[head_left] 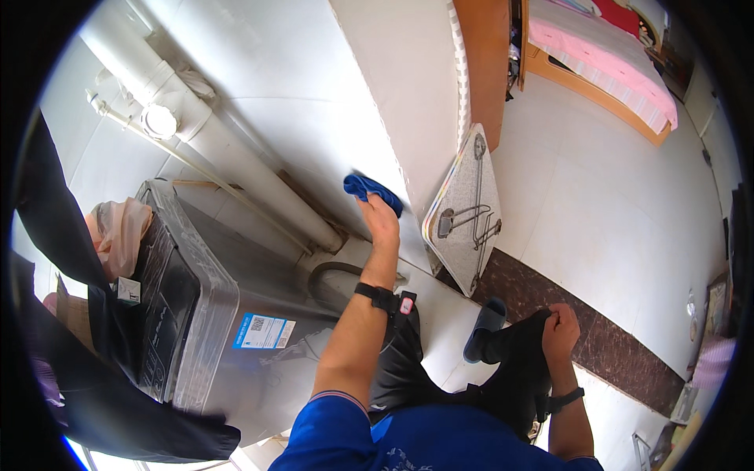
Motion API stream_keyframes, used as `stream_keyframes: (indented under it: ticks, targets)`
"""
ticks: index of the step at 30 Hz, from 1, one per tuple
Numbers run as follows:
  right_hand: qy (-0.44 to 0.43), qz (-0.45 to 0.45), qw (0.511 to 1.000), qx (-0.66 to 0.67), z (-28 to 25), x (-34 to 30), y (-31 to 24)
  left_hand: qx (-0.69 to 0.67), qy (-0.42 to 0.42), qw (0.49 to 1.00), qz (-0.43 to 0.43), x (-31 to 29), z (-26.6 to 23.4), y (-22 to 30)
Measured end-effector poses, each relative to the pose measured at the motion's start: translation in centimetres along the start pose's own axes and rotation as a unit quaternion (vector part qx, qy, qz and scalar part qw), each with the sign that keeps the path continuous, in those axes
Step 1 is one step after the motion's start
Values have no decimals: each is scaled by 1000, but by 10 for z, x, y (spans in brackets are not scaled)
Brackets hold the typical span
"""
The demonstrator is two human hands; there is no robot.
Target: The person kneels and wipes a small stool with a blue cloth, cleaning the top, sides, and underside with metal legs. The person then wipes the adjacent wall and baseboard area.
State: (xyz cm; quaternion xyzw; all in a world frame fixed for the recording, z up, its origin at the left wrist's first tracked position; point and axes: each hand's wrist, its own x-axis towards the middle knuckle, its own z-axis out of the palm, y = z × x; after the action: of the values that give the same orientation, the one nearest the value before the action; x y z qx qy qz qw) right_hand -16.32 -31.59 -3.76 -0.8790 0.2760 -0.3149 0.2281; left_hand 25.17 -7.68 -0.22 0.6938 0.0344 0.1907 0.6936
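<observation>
My left hand (382, 220) is closed on a folded blue cloth (372, 191), which lies against the white tiled wall (314, 102). The arm is stretched forward, with a black strap and a small device at its wrist. My right hand (560, 333) is at my bent right knee, its fingers curled onto the black trouser leg (514, 357). Just right of the cloth, a folded table (470, 212) with metal legs leans against the wall's end. Beneath the knee shows a dark slipper (487, 328).
A plastic-wrapped grey washing machine (259, 275) stands at left, a pinkish plastic bag (122, 235) on top. Behind it a thick white pipe (236, 165) runs down to the floor, near a grey hose (326, 271). Dark cloth hangs at far left. A pink-covered bed (609, 59) is far right, past a brown threshold (581, 330).
</observation>
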Motion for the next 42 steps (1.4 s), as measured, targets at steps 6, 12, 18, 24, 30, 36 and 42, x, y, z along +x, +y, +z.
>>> stream_keyframes:
  ticks: [6, 12, 18, 24, 30, 36, 42]
  targets:
    - [-14, 1, 1000, -7, 3, 1, 2, -1, 43, 999, -21, 102, -18, -2]
    - [-29, 13, 999, -26, 11, 8, -1, -42, 67, 988, -131, 209, -49, -9]
    - [-52, 16, 998, -42, 27, 22, -8, 5, 82, 983, -167, 295, -77, -6]
    - [-73, 25, 996, -50, 48, 39, -15, 161, 132, 972, -106, 363, -96, -12]
    - [-91, 18, 994, -50, 61, 48, -25, 159, 252, 951, 88, 345, -82, -23]
    - [-89, 2, 995, -41, 72, 53, -38, 99, 221, 962, 129, 343, -71, -32]
    - [-97, 21, 993, -60, 77, 52, -44, 78, 192, 978, 6, 398, -91, -42]
